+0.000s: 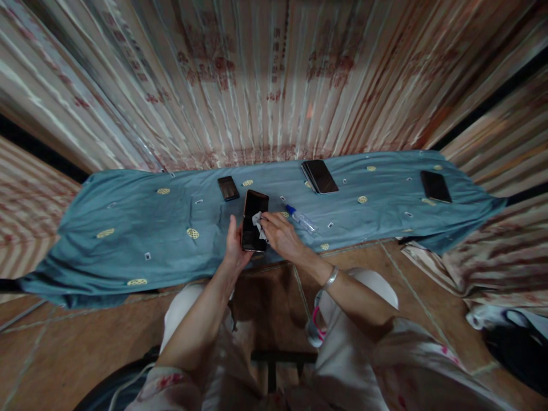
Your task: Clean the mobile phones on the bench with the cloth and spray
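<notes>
Two hands above near edge of blue cloth (128, 228). Left hand (234, 245) closed around lower edge of dark phone (254, 220), screen up. Right hand (280, 233) pinches small white wipe (258, 221) against screen. Pen-like item with blue cap (301, 218) just right. Three more phones on cloth: small one (228, 188), stacked pair (319, 176), far-right one (435, 186).

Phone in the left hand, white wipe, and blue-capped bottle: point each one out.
phone (253, 220): head view, middle of its dark screen.
white wipe (258, 221): head view, crumpled part on the screen.
blue-capped bottle (302, 220): head view, clear body lying on the cloth.
</notes>
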Demonstrator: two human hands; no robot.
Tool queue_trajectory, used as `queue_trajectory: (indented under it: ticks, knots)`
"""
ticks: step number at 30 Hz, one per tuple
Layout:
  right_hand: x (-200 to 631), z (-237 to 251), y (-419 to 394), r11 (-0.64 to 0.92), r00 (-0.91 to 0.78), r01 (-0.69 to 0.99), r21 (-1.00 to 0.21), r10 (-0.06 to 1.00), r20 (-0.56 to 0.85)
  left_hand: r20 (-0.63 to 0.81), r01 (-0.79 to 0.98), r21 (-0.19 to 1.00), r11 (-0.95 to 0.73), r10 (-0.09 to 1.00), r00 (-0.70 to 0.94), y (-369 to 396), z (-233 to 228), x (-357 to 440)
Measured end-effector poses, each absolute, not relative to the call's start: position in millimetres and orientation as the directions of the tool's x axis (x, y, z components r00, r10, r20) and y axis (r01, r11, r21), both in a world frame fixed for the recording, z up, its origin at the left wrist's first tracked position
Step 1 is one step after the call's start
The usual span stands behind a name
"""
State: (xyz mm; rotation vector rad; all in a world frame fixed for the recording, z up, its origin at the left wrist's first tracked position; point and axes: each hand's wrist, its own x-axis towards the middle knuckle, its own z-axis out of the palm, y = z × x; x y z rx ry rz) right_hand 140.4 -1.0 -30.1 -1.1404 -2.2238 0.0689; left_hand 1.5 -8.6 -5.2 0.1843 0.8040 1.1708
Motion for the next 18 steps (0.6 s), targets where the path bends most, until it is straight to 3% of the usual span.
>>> queue_trajectory:
  ticks: [10, 18]
  knots:
    - [130.9, -29.6, -2.9, 0.621, -0.444, 0.694, -0.363, 0.767, 0.463, -0.519, -0.674, 0.557, 0.485, 0.837, 0.173, -16.7, -8.9, 13.5]
    - [133.8, -34.4, 3.3, 0.625, -0.418, 0.685, -0.374, 0.758, 0.502, -0.463, -0.694, 0.554, 0.460, 0.863, 0.202, -18.7, -12.7, 17.8]
